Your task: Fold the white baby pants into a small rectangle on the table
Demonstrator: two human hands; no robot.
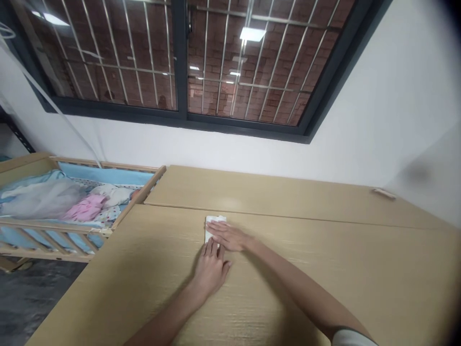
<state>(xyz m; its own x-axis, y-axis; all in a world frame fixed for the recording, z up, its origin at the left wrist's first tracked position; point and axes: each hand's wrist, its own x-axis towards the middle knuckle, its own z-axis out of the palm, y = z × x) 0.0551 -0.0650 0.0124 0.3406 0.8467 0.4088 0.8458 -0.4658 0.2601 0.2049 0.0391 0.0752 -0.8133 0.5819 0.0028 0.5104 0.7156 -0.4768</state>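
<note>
A small folded white cloth or paper wipe (pixel 216 218) lies flat on the light wooden tabletop (pixel 173 274), close to the seam between two boards. Across it rests my right hand (pixel 229 235), palm down with fingers stretched out to the left. My left hand (pixel 211 270) comes up from below, its fingertips on the wipe's lower edge and beside my right fingers. The left thumb stands apart to the right. Both hands press from above and neither is wrapped around the wipe. Wet-looking streaks shine on the wood near the hands.
A wooden cot (pixel 151 185) with blue lining stands at the left, holding pink cloth (pixel 86 207) and white bedding. A small pale object (pixel 383 193) lies at the table's far right edge. Behind are a white wall and a barred, dark-framed window (pixel 245 126).
</note>
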